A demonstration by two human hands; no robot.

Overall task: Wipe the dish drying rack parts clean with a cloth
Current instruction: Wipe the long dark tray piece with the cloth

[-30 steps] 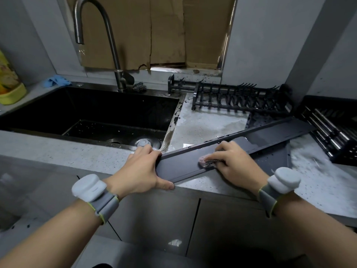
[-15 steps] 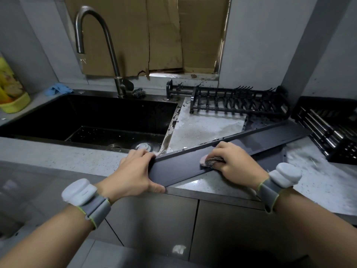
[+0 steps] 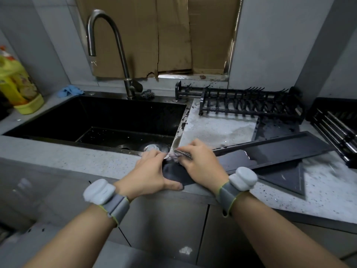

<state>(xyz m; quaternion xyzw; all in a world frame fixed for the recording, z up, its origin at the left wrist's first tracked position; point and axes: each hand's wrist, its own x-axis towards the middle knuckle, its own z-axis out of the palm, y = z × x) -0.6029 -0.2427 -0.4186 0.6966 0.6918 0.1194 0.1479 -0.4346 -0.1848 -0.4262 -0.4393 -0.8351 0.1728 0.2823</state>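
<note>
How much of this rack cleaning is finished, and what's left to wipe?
Nothing looks clearly finished. In hand: the left hand steadies the long dark tray while the right hand rubs the cloth at its near end; water still sits on the tray. Left: the plate rack at the back is spotted with droplets.

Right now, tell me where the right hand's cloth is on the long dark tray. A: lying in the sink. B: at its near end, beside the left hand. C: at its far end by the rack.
B: the right hand presses the cloth on the tray next to the left hand.
</note>
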